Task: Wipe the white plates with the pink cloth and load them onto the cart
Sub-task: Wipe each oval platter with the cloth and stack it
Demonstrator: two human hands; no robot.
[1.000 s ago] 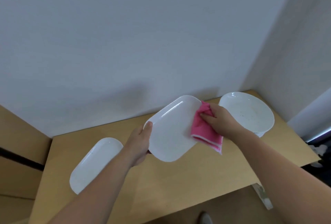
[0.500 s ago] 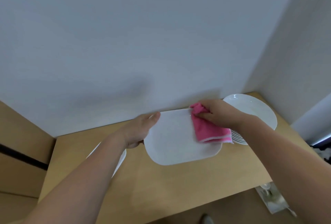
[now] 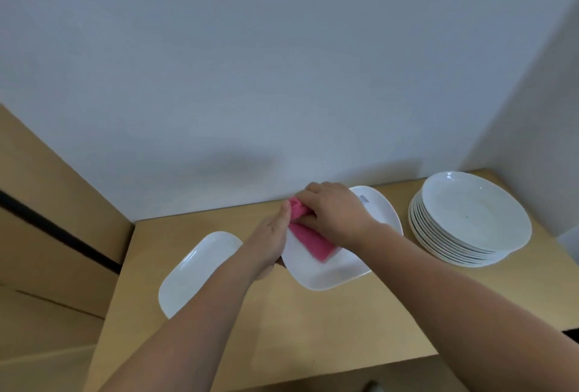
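I hold a white rounded-rectangular plate (image 3: 326, 272) over the wooden table (image 3: 313, 329), near the wall. My left hand (image 3: 271, 235) grips its left edge, thumb on top. My right hand (image 3: 335, 213) holds the pink cloth (image 3: 308, 236) bunched in its fingers and presses it onto the plate's far left part. A label shows on the plate's far right corner. A second white rectangular plate (image 3: 197, 269) lies flat on the table to the left, partly behind my left forearm. A stack of several round white plates (image 3: 470, 219) sits at the table's right end.
A grey wall (image 3: 282, 78) rises right behind the table, and a side wall closes the right corner. A wooden panel (image 3: 47, 219) with a dark groove stands to the left. The table's front edge runs along the bottom. No cart is in view.
My right hand has slid the cloth from the plate's right side to its far left, close to my left thumb. The view has shifted, showing the whole round stack.
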